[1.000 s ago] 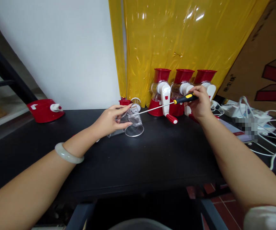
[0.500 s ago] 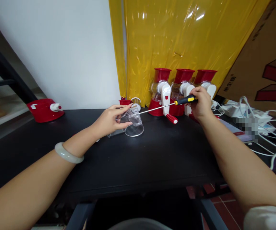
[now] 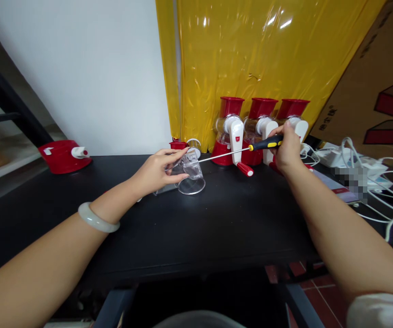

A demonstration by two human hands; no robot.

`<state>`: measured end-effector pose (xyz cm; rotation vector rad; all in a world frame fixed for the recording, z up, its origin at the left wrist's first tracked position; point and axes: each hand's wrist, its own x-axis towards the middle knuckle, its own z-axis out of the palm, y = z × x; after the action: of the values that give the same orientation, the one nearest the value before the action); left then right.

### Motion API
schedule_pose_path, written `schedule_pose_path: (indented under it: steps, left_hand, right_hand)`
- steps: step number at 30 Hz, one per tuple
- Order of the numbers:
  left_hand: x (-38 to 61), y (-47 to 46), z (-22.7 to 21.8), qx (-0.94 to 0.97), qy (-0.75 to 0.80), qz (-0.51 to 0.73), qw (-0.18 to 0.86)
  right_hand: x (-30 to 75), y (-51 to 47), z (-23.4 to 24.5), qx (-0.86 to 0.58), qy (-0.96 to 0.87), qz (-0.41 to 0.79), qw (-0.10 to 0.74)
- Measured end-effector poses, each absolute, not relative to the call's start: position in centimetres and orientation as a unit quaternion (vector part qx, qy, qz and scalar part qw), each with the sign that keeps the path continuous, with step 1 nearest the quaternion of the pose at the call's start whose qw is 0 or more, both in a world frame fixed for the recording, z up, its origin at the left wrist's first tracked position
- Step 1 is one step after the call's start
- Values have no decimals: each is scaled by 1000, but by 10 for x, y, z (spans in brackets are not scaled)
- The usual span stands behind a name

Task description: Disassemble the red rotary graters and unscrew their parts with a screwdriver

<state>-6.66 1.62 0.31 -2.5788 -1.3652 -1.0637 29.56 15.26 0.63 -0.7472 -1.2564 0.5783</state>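
Observation:
My left hand (image 3: 155, 172) grips a clear plastic housing (image 3: 190, 175) that lies on its side on the black table (image 3: 196, 223). My right hand (image 3: 287, 148) is closed round the black and yellow handle of a screwdriver (image 3: 240, 151). The long metal shaft runs left, and its tip meets the upper part of the clear housing. A pale bracelet (image 3: 97, 220) sits on my left wrist.
Three red and white hand-crank grinders (image 3: 232, 132) stand in a row against a yellow plastic curtain (image 3: 251, 59). A red base part (image 3: 63, 157) lies at the far left. White cables and a power strip (image 3: 363, 175) cover the right side, near a cardboard box (image 3: 380, 86).
My right hand with the screwdriver handle has shifted slightly right and turned a little. The left hand and the clear housing have stayed still.

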Motion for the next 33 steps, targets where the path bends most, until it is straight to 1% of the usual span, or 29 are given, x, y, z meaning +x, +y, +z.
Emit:
schedule_pose_path:
  steps: [2, 4, 7, 10, 14, 17, 21, 23, 29, 33]
  left_hand:
    - [-66, 16, 3, -829, -440, -345, 16]
    - [-66, 15, 3, -829, -441, -344, 14]
    - [-66, 15, 4, -831, -441, -340, 16]
    - [-65, 15, 4, -833, -436, -341, 21]
    - [-66, 15, 4, -833, -434, -341, 22]
    - [-66, 16, 4, -832, -438, -340, 21]
    - [-66, 16, 4, -833, -435, -343, 13]
    - [-67, 16, 4, -832, -437, -340, 11]
    - [-67, 16, 3, -834, -438, -336, 19]
    - [-67, 16, 4, -835, -436, -336, 22]
  right_hand:
    - [298, 155, 4, -329, -577, 240, 708]
    - [298, 155, 4, -309, -578, 243, 715]
    - [295, 152, 6, -284, -563, 291, 719]
    - [292, 147, 9, -260, -562, 343, 706]
    - [291, 143, 12, -245, -559, 376, 697]
    - [292, 147, 9, -263, -552, 367, 701]
    - [296, 156, 3, -314, -567, 283, 707]
    - [297, 158, 1, -316, -574, 259, 710]
    - [292, 151, 6, -267, -552, 307, 728]
    - [291, 150, 8, -236, -554, 341, 721]
